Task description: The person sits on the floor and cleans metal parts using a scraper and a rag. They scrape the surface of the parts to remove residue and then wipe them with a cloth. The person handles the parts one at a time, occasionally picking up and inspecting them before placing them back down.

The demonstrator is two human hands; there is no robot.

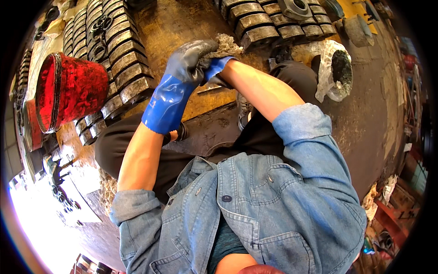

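Note:
My left hand (pixel 189 59), in a blue rubber glove with a dark, stained hand part, is closed around a shaggy beige-grey rag (pixel 228 45). The rag bulges out past the fingers, beside my right wrist. My right hand (pixel 215 69) wears a matching blue glove and sits tucked against and partly behind the left one. Its blue cuff shows at the wrist, but its fingers are hidden. Both hands meet above a worn yellowish work surface (pixel 169 23), between rows of metal blocks.
Greasy metal blocks stand in rows at the left (pixel 123 55) and far right (pixel 258 29). A stained red bucket (pixel 75 91) is on the left. A plastic-lined container (pixel 335 68) with dark contents stands right of my knee. Cluttered metal parts lie along the right edge.

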